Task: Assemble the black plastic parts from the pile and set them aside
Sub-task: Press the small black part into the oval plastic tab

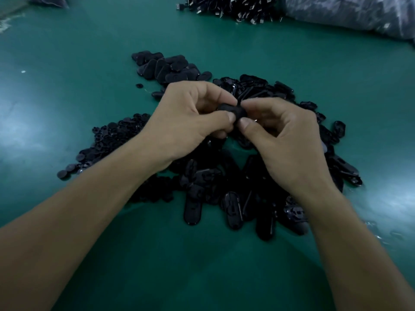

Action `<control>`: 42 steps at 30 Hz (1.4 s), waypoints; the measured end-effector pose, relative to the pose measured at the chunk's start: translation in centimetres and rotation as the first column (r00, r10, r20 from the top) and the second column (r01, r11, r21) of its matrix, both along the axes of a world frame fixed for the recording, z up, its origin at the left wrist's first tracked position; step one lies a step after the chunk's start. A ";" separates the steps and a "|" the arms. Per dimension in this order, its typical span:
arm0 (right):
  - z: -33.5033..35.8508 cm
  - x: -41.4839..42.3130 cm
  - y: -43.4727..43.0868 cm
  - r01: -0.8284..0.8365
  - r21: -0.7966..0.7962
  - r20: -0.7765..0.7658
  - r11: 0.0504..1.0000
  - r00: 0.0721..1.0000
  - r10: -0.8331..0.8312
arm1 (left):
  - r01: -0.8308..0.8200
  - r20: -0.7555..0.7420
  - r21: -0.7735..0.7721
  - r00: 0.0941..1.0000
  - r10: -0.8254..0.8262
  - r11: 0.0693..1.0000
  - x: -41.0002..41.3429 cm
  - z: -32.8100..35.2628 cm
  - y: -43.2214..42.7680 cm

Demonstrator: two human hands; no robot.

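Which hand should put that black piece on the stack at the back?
Probably left. The left hand pinches the black piece, and the stack lies just beyond it. The right hand, also pinching, would have to reach across.

This looks like a small-factory assembly bench. A wide green work mat (67,108) carries loose heaps of identical black plastic parts (233,212) (grouped by shape: long ovals here, small round pieces (112,135) there). A mound of black cable plugs (233,7) and a bulging clear stock bag (348,12) sit at its far edge.
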State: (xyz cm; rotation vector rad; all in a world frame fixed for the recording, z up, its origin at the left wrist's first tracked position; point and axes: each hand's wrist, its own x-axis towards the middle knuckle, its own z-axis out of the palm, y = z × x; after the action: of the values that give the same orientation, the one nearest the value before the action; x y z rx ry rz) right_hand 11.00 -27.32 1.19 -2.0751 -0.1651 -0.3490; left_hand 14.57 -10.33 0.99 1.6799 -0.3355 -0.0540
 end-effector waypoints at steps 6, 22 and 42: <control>0.2 0.1 -0.2 -0.081 0.214 -0.063 0.973 0.993 0.096 | 0.103 -0.142 -0.108 0.983 -0.118 0.989 0.2 0.4 0.5; 0.6 0.0 -1.1 -0.158 0.163 -0.105 0.974 0.979 0.176 | 0.153 -0.194 -0.074 0.967 -0.164 0.986 0.1 0.4 0.9; 0.6 0.0 -0.9 -0.127 0.136 -0.085 0.983 0.987 0.139 | 0.141 -0.206 -0.102 0.965 -0.160 0.985 -0.1 0.4 0.5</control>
State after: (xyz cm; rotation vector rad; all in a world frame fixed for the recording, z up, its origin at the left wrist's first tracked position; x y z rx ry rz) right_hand 11.02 -28.23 1.79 -1.9357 -0.2178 -0.1746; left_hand 14.52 -9.80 1.43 1.5438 -0.2979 -0.3269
